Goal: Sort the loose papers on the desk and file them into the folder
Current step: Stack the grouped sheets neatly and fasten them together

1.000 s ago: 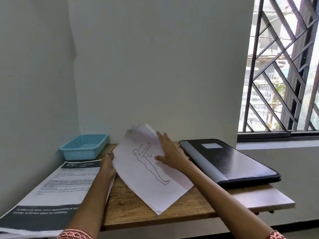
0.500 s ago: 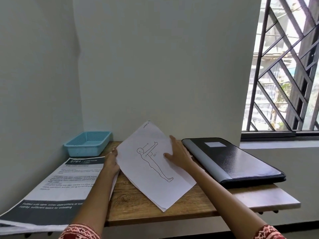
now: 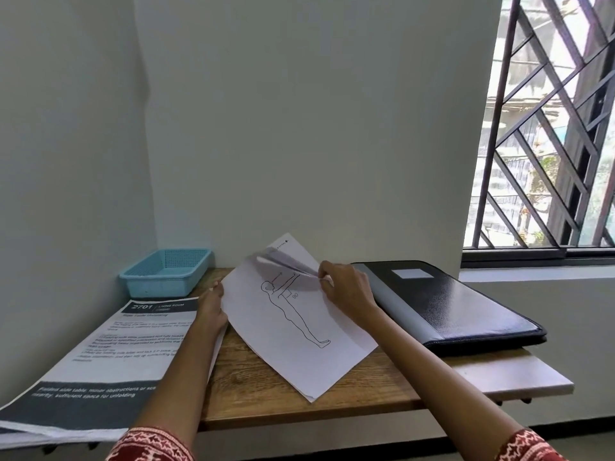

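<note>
A stack of white papers [image 3: 299, 341] lies tilted across the middle of the wooden desk [image 3: 259, 394]; its top sheet bears a line drawing of a human figure. My left hand [image 3: 211, 307] holds the stack's left edge. My right hand [image 3: 346, 287] pinches the upper right corners of the sheets, and several of them fan up from the stack there. The black folder [image 3: 459, 307], shut, with a grey spine and a white label, lies to the right of the papers.
A large printed sheet [image 3: 113, 357] with dark bands covers the desk's left side and hangs over the front edge. A light blue plastic basket [image 3: 166, 276] stands in the back left corner. Walls close in at the left and behind; a barred window [image 3: 545, 128] is at the right.
My right hand went from lying flat on the stack's right side to pinching its upper corners, and several sheets have lifted and fanned out. The left hand stays at the left edge.
</note>
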Demonstrator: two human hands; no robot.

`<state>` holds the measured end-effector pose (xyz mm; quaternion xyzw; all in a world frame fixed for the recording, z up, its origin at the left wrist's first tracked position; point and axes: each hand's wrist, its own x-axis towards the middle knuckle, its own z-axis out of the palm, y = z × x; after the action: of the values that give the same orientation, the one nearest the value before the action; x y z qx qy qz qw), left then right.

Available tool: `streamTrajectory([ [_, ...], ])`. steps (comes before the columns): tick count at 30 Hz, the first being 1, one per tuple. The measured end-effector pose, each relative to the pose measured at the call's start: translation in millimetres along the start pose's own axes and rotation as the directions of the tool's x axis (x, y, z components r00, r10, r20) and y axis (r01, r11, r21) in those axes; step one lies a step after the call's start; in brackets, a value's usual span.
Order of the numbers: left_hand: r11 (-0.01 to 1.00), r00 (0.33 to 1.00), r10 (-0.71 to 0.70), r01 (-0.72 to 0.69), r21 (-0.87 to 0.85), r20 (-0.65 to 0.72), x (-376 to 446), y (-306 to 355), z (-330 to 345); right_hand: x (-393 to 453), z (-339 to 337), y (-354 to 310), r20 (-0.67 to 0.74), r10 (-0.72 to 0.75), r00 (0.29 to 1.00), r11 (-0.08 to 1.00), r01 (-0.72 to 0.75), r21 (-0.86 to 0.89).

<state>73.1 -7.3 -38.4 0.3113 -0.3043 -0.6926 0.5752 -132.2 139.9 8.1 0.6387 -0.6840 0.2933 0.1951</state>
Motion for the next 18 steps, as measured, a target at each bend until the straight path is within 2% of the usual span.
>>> streamTrajectory([
  [3, 1.0, 1.0, -0.008, 0.008, 0.0, -0.007, 0, 0, 0, -2, -5, -7, 0.028, -0.116, 0.993, 0.989, 0.118, -0.095],
  [5, 1.0, 1.0, -0.01, 0.01, -0.004, -0.012, 0, 0, 0, -2, -6, -12, -0.041, -0.24, 0.97, 0.959, 0.23, -0.168],
  [8, 1.0, 1.0, -0.013, 0.013, -0.013, -0.015, 0, 0, 1, 1, -3, -16, -0.079, -0.416, 0.906, 0.879, 0.379, -0.288],
  [11, 1.0, 1.0, -0.009, 0.009, -0.016, -0.001, 0, 0, -1, 2, 7, -16, -0.123, -0.602, 0.789, 0.756, 0.513, -0.407],
  [13, 1.0, 1.0, -0.004, 0.004, -0.018, 0.007, 0, 0, -2, 2, 13, -15, -0.141, -0.655, 0.742, 0.703, 0.531, -0.474],
  [15, 1.0, 1.0, -0.014, 0.014, -0.014, 0.003, 1, 1, -2, 2, 19, -12, -0.172, -0.666, 0.726, 0.688, 0.509, -0.517],
  [18, 1.0, 1.0, -0.03, 0.03, -0.006, 0.007, 3, 1, -2, 1, 25, -9, -0.119, -0.588, 0.8, 0.719, 0.449, -0.531],
])
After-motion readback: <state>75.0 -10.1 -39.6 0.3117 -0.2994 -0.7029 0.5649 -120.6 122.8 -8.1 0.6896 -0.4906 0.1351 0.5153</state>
